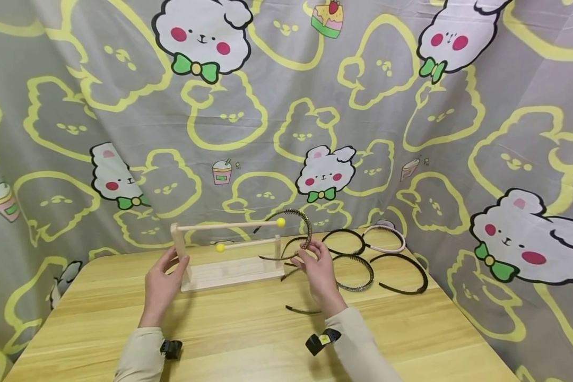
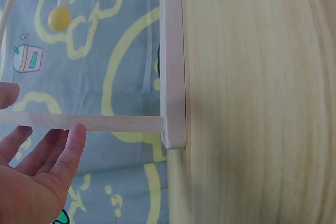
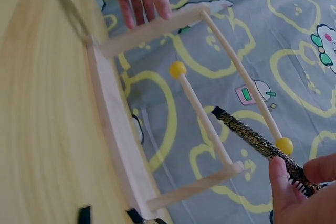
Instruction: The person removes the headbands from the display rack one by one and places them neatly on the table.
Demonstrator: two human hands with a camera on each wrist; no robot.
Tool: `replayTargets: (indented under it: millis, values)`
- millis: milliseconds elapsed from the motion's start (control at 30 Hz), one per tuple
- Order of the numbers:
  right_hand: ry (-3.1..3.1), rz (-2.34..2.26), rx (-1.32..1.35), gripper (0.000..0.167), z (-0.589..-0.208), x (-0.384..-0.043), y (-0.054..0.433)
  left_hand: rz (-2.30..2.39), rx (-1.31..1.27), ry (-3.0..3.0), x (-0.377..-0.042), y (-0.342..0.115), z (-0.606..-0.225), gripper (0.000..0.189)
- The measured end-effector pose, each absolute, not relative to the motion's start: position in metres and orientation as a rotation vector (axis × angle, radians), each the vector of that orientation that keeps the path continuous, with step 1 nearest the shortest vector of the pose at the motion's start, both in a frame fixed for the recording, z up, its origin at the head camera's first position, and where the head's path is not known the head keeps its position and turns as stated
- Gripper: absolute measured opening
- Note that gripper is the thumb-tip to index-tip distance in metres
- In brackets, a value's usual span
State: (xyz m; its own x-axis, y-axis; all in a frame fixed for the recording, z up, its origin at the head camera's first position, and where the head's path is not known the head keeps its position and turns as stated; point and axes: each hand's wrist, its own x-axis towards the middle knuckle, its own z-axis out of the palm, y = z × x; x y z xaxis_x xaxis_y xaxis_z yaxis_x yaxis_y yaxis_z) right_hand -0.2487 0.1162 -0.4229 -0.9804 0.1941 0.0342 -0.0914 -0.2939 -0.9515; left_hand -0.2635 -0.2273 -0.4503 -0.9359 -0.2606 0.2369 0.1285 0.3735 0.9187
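A pale wooden stand [image 1: 239, 271] rests on the table, with an upright at each end and two rods tipped with yellow balls. My left hand [image 1: 164, 281] holds the left upright [image 2: 115, 123] between thumb and fingers. A dark, glittery toothed headband [image 3: 252, 139] is pinched in my right hand [image 1: 319, 270]. Its arch rises beside the yellow ball [image 1: 280, 222] on the upper rod's free end, overlapping that end in the right wrist view. Below, the lower rod [image 1: 248, 244] runs from the right upright toward the left, ending in another yellow ball [image 1: 220, 248].
Several headbands lie on the table's right side, among them a pale pink one [image 1: 404, 241], a plain black one [image 1: 426, 273] and a sparkly one [image 1: 372, 273]. One dark headband end [image 1: 300, 310] shows near my right wrist. A patterned curtain [image 1: 267, 132] hangs behind the table.
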Motion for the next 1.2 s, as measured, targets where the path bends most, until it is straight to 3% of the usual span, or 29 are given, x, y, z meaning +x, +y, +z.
replayTargets:
  millis: [333,1200]
  values:
    - [-1.68,2.565,-0.137,0.051,-0.443,-0.228,0.107,-1.567,0.102,-2.281,-0.264,-0.227,-0.451,0.052]
    - [-1.638,2.87,-0.149,0.056,-0.47,-0.17,0.059,-1.577,0.097,-2.296,-0.262,-0.228,-0.45,0.057]
